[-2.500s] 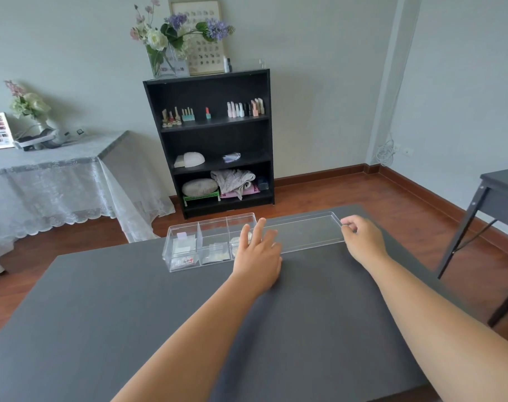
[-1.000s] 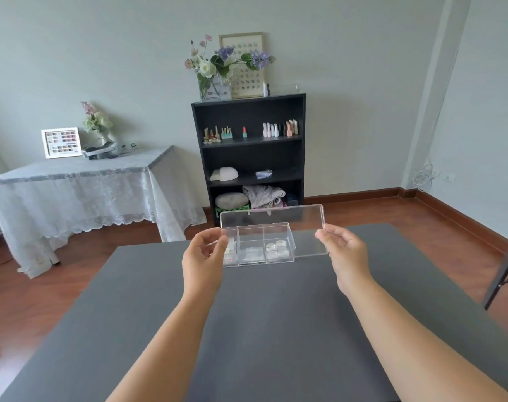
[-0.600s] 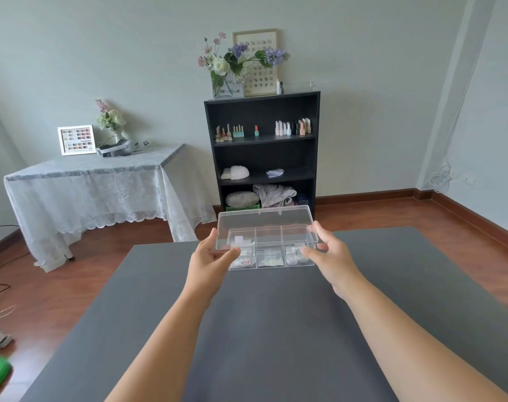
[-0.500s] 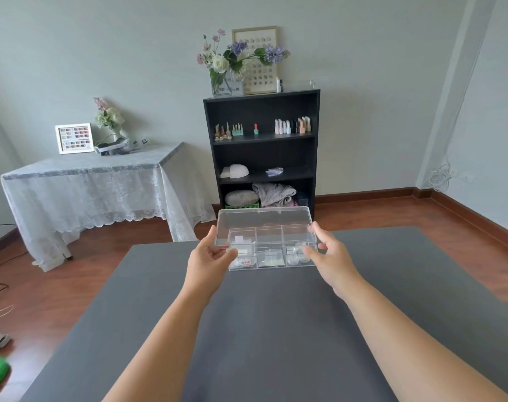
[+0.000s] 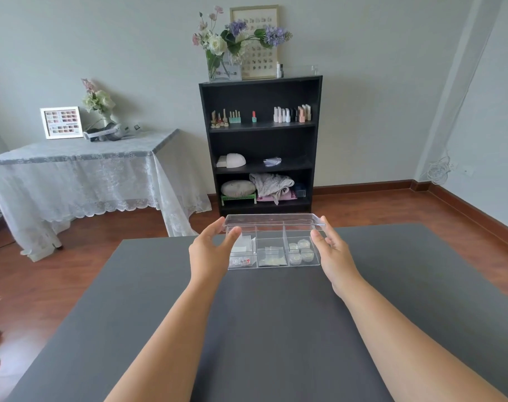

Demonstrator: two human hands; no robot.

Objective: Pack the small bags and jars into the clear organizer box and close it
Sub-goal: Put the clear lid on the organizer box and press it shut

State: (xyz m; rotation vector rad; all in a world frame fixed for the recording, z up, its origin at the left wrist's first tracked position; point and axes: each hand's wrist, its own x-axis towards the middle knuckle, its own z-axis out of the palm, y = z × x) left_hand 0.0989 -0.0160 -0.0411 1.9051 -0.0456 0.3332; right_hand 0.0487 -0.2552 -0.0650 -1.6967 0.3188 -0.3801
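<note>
The clear organizer box (image 5: 273, 264) rests on the grey table (image 5: 270, 314), split into several compartments. Small bags (image 5: 271, 253) lie in the left and middle compartments, and small round jars (image 5: 300, 252) fill the right one. Its clear lid (image 5: 273, 220) hovers level just above the box, slightly toward the far side. My left hand (image 5: 210, 253) pinches the lid's left end and my right hand (image 5: 332, 256) pinches its right end.
A black bookshelf (image 5: 261, 143) with bottles and cloths stands against the far wall, flowers (image 5: 232, 39) on top. A lace-covered side table (image 5: 73, 175) stands at the left. Wooden floor surrounds the grey table.
The lid lay flat beside the box at first. Both hands lifted it, carried it over the box and tipped it from tilted to level, lowering it toward the compartments.
</note>
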